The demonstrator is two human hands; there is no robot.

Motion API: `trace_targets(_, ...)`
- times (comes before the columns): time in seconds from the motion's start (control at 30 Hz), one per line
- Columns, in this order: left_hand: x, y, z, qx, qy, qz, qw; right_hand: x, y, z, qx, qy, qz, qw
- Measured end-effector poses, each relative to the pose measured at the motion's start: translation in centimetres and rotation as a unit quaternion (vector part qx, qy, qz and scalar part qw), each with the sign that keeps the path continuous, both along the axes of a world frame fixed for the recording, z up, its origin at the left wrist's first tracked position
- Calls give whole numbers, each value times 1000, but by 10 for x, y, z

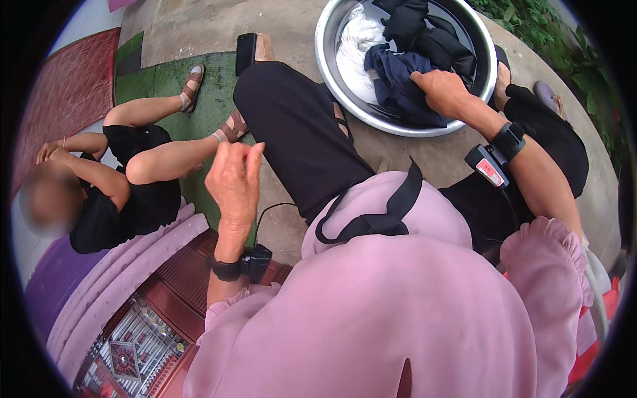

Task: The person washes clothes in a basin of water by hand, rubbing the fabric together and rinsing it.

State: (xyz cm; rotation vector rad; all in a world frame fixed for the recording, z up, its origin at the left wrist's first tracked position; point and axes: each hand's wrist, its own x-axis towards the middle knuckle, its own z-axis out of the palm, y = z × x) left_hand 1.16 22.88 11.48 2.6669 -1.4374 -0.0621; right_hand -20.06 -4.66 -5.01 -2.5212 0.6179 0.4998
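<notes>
A round metal basin (405,130) stands on the ground in front of me, at the upper right, with water inside. My right hand (440,94) is closed on a dark blue cloth (395,74) in it. White fabric (357,54) lies along the basin's left side, and black fabric (428,37) bunches at its upper right. My left hand (235,174) is raised left of my knee, its fingers curled towards the thumb; nothing shows in it, though the inside of the curl is hidden. Both wrists wear black straps with small devices.
A person (144,154) in black clothes sits at the left, feet on green artificial turf (149,82). Beyond my left knee, a smartphone (246,52) leans on a brick (264,47). Green plants (552,49) border the concrete at the upper right. A red mat (69,89) lies at far left.
</notes>
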Motion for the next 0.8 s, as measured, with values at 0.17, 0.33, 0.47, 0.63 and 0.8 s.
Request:
trace_targets(0.17, -18, -15, -19, -56, 39, -105, 992, -1, 0, -2, -1, -6, 1, 1000)
trace_targets(0.33, -15, -28, -26, -21, 3, -154, 988, 0, 0, -1, 0, -9, 6, 1000)
trace_targets(0.47, -13, -30, -27, 30, 16, -136, 990, 1, 0, 3, 2, 3, -1, 1000)
trace_targets(0.63, 10, -11, -16, -90, 157, 45, 982, 1, 1, 5, 3, 12, -8, 1000)
trace_targets(0.8, 42, 9, -2, -146, 179, 220, 948, 0, 1, -3, 1, 11, 6, 1000)
